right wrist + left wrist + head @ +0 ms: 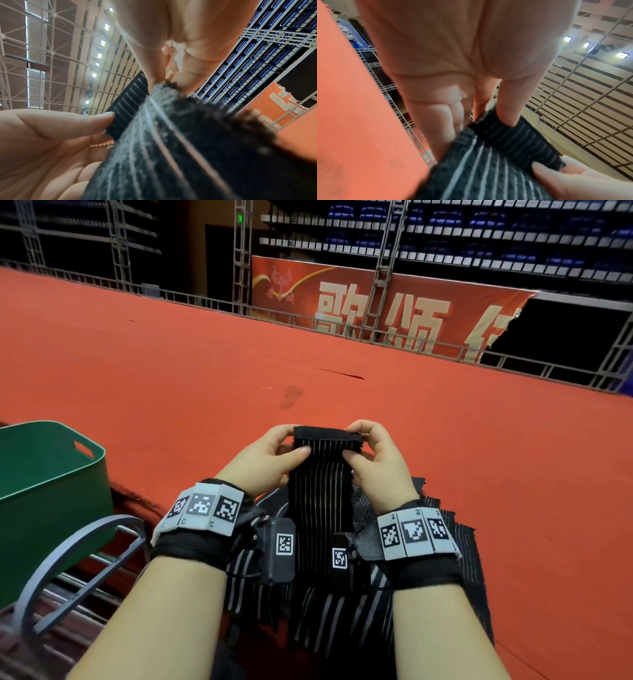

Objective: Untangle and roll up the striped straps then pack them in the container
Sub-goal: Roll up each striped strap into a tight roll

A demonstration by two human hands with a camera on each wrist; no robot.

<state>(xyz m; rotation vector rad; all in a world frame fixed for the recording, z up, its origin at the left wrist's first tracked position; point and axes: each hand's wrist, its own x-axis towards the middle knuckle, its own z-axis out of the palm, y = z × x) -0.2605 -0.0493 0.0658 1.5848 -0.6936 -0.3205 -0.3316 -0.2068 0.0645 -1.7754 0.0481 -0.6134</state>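
Observation:
A black strap with thin white stripes (322, 491) stands up between my hands, its top end folded over into a short flap (327, 438). My left hand (274, 457) pinches the flap's left edge, thumb in front. My right hand (371, 453) pinches the right edge the same way. The left wrist view shows my thumb pressing the folded strap (513, 136). In the right wrist view the strap (171, 142) runs close and blurred under my fingers. More striped straps (428, 594) lie in a heap below my wrists. The green container (51, 491) stands at the left.
Red carpet (205, 364) covers the wide surface ahead of me. A grey curved frame (68, 563) sits under the container at the lower left. A metal railing (342, 326) and a red banner (394, 306) line the far edge.

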